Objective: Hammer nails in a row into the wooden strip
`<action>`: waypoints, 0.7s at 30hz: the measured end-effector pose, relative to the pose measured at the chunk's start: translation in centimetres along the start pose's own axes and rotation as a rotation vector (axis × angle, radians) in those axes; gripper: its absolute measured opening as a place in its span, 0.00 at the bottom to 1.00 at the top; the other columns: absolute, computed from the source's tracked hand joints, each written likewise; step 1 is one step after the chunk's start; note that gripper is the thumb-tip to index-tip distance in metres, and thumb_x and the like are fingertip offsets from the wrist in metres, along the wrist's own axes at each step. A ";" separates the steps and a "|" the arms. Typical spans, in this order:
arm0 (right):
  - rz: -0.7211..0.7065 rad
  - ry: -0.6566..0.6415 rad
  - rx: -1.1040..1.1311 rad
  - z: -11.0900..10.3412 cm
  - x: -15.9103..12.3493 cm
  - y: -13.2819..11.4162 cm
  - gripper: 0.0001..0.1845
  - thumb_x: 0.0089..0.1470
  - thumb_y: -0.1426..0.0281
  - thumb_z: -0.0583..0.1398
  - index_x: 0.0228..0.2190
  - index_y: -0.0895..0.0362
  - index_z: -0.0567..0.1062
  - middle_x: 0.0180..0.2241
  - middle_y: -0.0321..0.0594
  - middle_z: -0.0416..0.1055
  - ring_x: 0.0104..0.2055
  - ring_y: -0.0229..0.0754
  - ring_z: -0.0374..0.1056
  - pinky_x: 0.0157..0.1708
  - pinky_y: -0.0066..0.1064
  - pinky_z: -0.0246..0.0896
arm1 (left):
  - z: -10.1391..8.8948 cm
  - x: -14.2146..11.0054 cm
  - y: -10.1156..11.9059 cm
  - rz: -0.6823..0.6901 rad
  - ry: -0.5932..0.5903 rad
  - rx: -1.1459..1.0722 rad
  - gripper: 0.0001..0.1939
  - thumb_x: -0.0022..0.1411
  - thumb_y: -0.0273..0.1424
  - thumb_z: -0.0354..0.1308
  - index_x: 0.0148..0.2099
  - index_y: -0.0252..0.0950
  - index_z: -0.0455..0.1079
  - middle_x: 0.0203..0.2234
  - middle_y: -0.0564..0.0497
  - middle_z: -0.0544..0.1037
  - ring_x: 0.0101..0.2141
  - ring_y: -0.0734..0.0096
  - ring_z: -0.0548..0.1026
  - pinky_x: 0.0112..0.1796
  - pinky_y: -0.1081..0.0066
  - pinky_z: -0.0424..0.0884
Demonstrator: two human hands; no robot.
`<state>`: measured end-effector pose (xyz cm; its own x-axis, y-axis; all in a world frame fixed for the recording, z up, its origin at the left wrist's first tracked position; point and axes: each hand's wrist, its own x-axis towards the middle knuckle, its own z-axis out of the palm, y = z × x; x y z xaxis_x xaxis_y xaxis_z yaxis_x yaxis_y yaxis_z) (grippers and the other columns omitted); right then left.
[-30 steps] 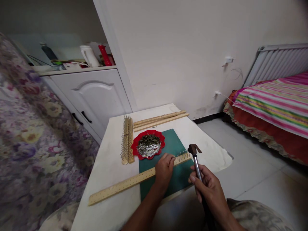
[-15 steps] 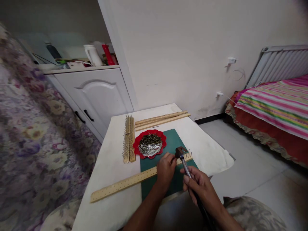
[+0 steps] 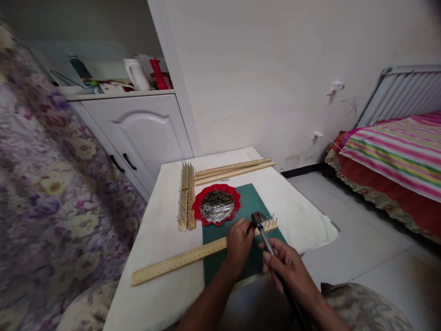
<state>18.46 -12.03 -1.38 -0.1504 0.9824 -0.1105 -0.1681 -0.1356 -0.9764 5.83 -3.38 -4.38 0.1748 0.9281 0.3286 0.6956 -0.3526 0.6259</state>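
My right hand is closed round the metal handle of a small hammer, whose head rests down at a long wooden strip. The strip lies slantwise across a green mat and has a row of nails standing along its right end. My left hand sits on the strip beside the hammer head, fingers pinched at a nail there. A red scalloped dish full of loose nails is just behind my hands.
Two nailed wooden strips stand on edge left of the dish; plain strips lie at the white table's far side. A flowered sofa is left, a white cabinet behind, a striped bed right.
The hammer head has come down from above the strip's right end to the strip beside my left fingers. The left hand has stayed on the strip.
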 end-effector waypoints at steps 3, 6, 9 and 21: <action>-0.023 0.007 0.018 -0.3 -0.1 -0.3 0.14 0.54 0.61 0.57 0.39 0.57 0.66 0.20 0.30 0.70 0.08 0.25 0.51 0.09 0.18 0.41 | 0.0 0.0 0.0 0.011 -0.001 -0.033 0.08 0.58 0.27 0.50 0.29 0.36 0.69 0.24 0.54 0.69 0.27 0.75 0.67 0.28 0.75 0.56; -0.059 0.038 0.037 -0.5 -0.4 -0.9 0.14 0.54 0.62 0.57 0.40 0.57 0.65 0.19 0.29 0.69 0.08 0.25 0.51 0.09 0.18 0.41 | 0.0 0.0 -0.1 0.024 -0.002 -0.072 0.09 0.59 0.29 0.50 0.31 0.36 0.70 0.26 0.53 0.70 0.29 0.74 0.68 0.30 0.75 0.59; -0.096 0.059 0.055 -0.8 -0.7 -1.2 0.13 0.54 0.62 0.57 0.39 0.56 0.65 0.20 0.30 0.69 0.09 0.24 0.51 0.10 0.18 0.41 | -0.2 -0.1 -0.2 0.033 -0.012 -0.104 0.07 0.58 0.28 0.51 0.32 0.36 0.71 0.27 0.52 0.71 0.30 0.73 0.68 0.31 0.75 0.61; -0.087 0.057 0.046 -0.9 -0.9 -0.9 0.14 0.54 0.60 0.56 0.39 0.56 0.65 0.20 0.30 0.68 0.09 0.25 0.51 0.11 0.19 0.40 | -6.9 0.6 -2.9 -0.003 0.060 0.084 0.09 0.59 0.29 0.48 0.34 0.37 0.69 0.30 0.51 0.73 0.32 0.71 0.70 0.34 0.74 0.63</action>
<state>19.60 -12.72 -0.60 -0.0783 0.9962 -0.0375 -0.2232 -0.0542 -0.9733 -0.93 -2.67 -1.11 0.1326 0.9195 0.3701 0.7523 -0.3365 0.5665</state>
